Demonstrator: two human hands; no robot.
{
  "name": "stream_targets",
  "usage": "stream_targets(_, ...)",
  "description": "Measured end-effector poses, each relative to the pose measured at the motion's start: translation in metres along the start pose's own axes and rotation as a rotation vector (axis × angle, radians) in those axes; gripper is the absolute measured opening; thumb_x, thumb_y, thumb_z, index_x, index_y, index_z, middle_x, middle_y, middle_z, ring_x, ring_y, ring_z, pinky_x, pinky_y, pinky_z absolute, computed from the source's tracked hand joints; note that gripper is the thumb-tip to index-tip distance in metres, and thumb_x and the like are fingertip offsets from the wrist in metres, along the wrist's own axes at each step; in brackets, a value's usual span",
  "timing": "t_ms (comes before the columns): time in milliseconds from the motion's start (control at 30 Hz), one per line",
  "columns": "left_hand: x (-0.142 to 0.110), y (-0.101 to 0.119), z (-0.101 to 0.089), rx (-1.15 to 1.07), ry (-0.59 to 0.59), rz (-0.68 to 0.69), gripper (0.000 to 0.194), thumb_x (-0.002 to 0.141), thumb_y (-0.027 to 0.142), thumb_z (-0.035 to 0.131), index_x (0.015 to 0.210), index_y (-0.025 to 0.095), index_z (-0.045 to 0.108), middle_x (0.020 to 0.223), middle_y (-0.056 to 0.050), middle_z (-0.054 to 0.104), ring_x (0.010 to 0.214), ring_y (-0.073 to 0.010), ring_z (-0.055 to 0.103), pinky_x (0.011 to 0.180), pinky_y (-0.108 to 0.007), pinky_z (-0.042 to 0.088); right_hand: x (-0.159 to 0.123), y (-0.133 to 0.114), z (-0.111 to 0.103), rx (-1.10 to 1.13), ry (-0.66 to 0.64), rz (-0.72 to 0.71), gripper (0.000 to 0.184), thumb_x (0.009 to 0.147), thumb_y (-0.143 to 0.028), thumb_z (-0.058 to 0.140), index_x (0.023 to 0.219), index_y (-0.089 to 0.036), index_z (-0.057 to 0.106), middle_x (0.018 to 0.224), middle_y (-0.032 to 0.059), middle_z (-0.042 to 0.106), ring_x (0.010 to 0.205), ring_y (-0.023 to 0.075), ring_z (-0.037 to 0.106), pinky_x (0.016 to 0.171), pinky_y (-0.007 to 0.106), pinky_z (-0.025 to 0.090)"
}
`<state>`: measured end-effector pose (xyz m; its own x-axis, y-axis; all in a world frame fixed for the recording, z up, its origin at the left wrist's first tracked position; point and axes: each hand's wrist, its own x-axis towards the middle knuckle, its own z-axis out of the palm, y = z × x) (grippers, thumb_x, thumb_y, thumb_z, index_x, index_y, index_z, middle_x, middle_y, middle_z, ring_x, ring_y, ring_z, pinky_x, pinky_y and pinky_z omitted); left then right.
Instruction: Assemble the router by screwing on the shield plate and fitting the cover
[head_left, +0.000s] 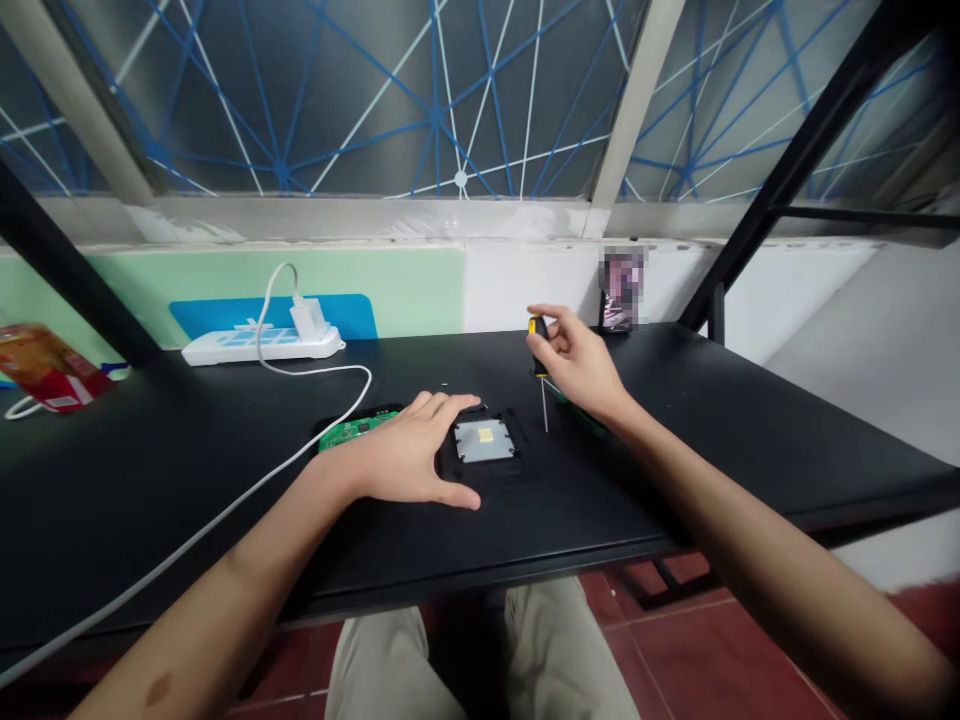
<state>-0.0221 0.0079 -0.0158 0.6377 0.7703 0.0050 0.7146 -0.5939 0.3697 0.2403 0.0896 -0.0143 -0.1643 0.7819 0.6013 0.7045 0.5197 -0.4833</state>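
My right hand [574, 355] is closed on a screwdriver [538, 347] with a black and yellow handle, its thin metal shaft pointing down above the table. Just left of the shaft lies a black plastic housing [517, 466] with a grey metal plate [470, 447] and a small pale yellow square [486, 435] on it. My left hand [401, 450] is spread at the left side of this housing, index finger along the far edge and thumb near the front edge. Partly behind that hand is a green circuit board [352, 430]. Another green piece [589, 415] shows under my right wrist.
A white power strip [262, 345] with a plugged-in charger [309, 318] lies at the back left. From it a white cable [247, 487] runs across the table's left part. A red-orange packet [56, 370] stands far left, a partly blurred phone-like object [621, 290] against the wall.
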Motion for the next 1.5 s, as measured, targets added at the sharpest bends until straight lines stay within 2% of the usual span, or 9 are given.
stream_targets(100, 0.0, 0.002, -0.001, -0.007, 0.007, -0.001, 0.102, 0.073, 0.069, 0.073, 0.153, 0.026, 0.027, 0.154, -0.014, 0.038, 0.145, -0.0375, 0.033, 0.115, -0.051, 0.036, -0.001, 0.001, 0.004, 0.279, 0.189, -0.045, 0.041, 0.094, -0.043, 0.055, 0.133, -0.029, 0.053, 0.081, -0.0006, 0.048, 0.054, 0.011, 0.047, 0.054, 0.031, 0.049)
stream_targets(200, 0.0, 0.003, -0.001, -0.007, 0.018, 0.001, 0.102, 0.071, 0.069, 0.075, 0.15, 0.025, 0.029, 0.151, -0.013, 0.04, 0.142, -0.0367, 0.036, 0.114, -0.05, 0.037, -0.006, -0.002, 0.011, 0.401, 0.263, -0.126, 0.042, 0.094, -0.046, 0.058, 0.133, -0.033, 0.05, 0.089, 0.0012, 0.046, 0.057, 0.0117, 0.049, 0.052, 0.03, 0.051)
stream_targets(300, 0.0, 0.004, -0.001, 0.004, 0.015, 0.005, 0.102, 0.07, 0.07, 0.075, 0.149, 0.024, 0.03, 0.15, -0.014, 0.04, 0.142, -0.0377, 0.035, 0.114, -0.051, 0.037, -0.011, -0.008, 0.016, 0.405, 0.296, -0.186, 0.043, 0.094, -0.044, 0.059, 0.133, -0.034, 0.047, 0.093, 0.0021, 0.046, 0.061, 0.0128, 0.052, 0.056, 0.033, 0.055)
stream_targets(467, 0.0, 0.007, -0.002, -0.006, 0.004, -0.015, 0.102, 0.07, 0.068, 0.077, 0.149, 0.024, 0.031, 0.148, -0.015, 0.041, 0.138, -0.0374, 0.039, 0.113, -0.052, 0.038, -0.013, -0.014, 0.017, 0.399, 0.289, -0.232, 0.043, 0.092, -0.04, 0.063, 0.133, -0.035, 0.049, 0.093, 0.0022, 0.05, 0.065, 0.0147, 0.056, 0.064, 0.038, 0.059)
stream_targets(567, 0.0, 0.007, -0.002, -0.005, -0.003, -0.016, 0.103, 0.07, 0.067, 0.077, 0.149, 0.022, 0.03, 0.151, -0.015, 0.039, 0.141, -0.0383, 0.036, 0.114, -0.052, 0.037, -0.013, -0.012, 0.016, 0.406, 0.298, -0.241, 0.044, 0.092, -0.041, 0.064, 0.132, -0.036, 0.05, 0.094, 0.0021, 0.05, 0.067, 0.0149, 0.057, 0.065, 0.038, 0.06)
stream_targets(700, 0.001, 0.007, -0.002, 0.0, -0.014, -0.015, 0.104, 0.071, 0.067, 0.077, 0.15, 0.021, 0.029, 0.154, -0.017, 0.036, 0.146, -0.0392, 0.03, 0.117, -0.053, 0.034, -0.013, -0.012, 0.017, 0.409, 0.29, -0.249, 0.045, 0.091, -0.042, 0.065, 0.133, -0.036, 0.05, 0.095, 0.002, 0.049, 0.067, 0.0145, 0.057, 0.064, 0.037, 0.061)
stream_targets(1167, 0.001, 0.004, -0.001, -0.008, -0.002, 0.023, 0.104, 0.071, 0.07, 0.075, 0.151, 0.022, 0.029, 0.152, -0.016, 0.039, 0.146, -0.0393, 0.031, 0.115, -0.052, 0.036, -0.012, -0.013, 0.015, 0.391, 0.277, -0.262, 0.045, 0.092, -0.043, 0.064, 0.133, -0.036, 0.05, 0.092, 0.0012, 0.049, 0.064, 0.0136, 0.055, 0.063, 0.035, 0.06)
stream_targets(1400, 0.001, 0.006, -0.001, 0.01, -0.001, 0.024, 0.103, 0.072, 0.071, 0.074, 0.151, 0.022, 0.029, 0.15, -0.015, 0.041, 0.143, -0.0382, 0.034, 0.115, -0.05, 0.036, -0.013, -0.014, 0.013, 0.392, 0.234, -0.236, 0.045, 0.093, -0.04, 0.063, 0.135, -0.034, 0.048, 0.095, 0.0017, 0.055, 0.07, 0.0158, 0.061, 0.069, 0.037, 0.06)
stream_targets(1500, 0.001, 0.006, -0.002, -0.002, 0.0, 0.028, 0.101, 0.073, 0.069, 0.074, 0.15, 0.021, 0.03, 0.147, -0.015, 0.043, 0.14, -0.0368, 0.037, 0.113, -0.047, 0.037, -0.013, -0.017, 0.011, 0.425, 0.192, -0.231, 0.044, 0.094, -0.04, 0.061, 0.136, -0.033, 0.047, 0.102, 0.004, 0.061, 0.082, 0.0189, 0.067, 0.073, 0.038, 0.062)
